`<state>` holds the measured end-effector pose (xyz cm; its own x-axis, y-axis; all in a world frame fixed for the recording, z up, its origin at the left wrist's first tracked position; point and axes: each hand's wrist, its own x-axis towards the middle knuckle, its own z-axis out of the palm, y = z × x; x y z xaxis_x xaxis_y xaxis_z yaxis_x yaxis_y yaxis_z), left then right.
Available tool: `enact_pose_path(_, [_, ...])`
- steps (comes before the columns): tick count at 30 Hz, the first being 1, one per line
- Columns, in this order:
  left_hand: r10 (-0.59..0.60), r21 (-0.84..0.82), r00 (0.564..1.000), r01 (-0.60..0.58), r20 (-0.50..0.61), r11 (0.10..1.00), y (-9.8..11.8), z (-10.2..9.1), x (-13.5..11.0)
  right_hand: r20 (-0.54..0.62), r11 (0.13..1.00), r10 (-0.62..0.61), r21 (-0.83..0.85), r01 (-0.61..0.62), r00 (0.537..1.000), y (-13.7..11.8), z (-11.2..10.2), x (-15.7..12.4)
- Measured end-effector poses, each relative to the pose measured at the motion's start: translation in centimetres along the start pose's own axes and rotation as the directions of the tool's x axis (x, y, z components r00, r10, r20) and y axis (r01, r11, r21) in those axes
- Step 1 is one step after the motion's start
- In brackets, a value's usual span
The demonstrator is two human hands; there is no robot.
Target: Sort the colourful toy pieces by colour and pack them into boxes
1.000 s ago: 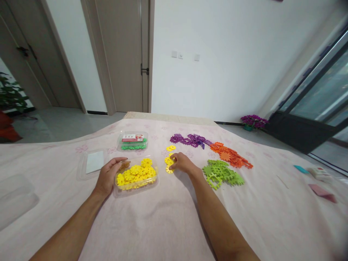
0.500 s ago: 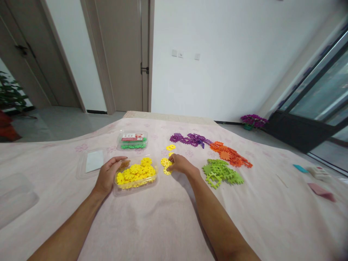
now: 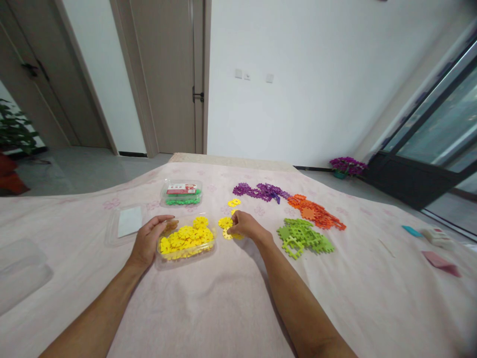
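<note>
A clear plastic container [image 3: 203, 253] stands in front of me, filled with yellow flower-shaped pieces [image 3: 186, 238]. My left hand [image 3: 149, 239] grips its left end, the fingers showing through the clear wall. Just right of the container, my right hand [image 3: 248, 226] is closed in a pinch at a small group of loose yellow pieces [image 3: 225, 222] on the cloth. The fingertips hold one of these yellow flower-shaped pieces, partly hidden by the hand. Another loose yellow piece [image 3: 234, 202] lies a little beyond.
A lidded container [image 3: 183, 194] of green pieces stands behind, with a clear lid [image 3: 115, 224] to the left and another clear container [image 3: 24, 271] at far left. Purple [image 3: 266, 191], orange [image 3: 309, 213] and light green pieces [image 3: 301, 234] lie in heaps to the right.
The loose yellow pieces at my right fingertips have shifted slightly, and my right hand has moved a touch to the left. My left hand and the container stay put.
</note>
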<state>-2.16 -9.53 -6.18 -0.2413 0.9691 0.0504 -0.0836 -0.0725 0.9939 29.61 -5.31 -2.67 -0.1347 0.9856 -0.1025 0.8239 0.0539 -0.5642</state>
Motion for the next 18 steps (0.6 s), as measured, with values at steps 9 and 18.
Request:
enact_pose_path(9, [-0.006,-0.018,1.000,0.006,-0.001,1.000,-0.3,-0.2,0.3,0.028,0.972,-0.006,0.234,-0.001,1.000,0.4,0.5,0.6])
enact_pose_path(18, [-0.003,-0.017,1.000,0.003,0.005,1.000,0.3,0.1,-0.2,-0.060,0.680,0.093,0.733,-0.020,0.994,-1.0,-0.7,0.5])
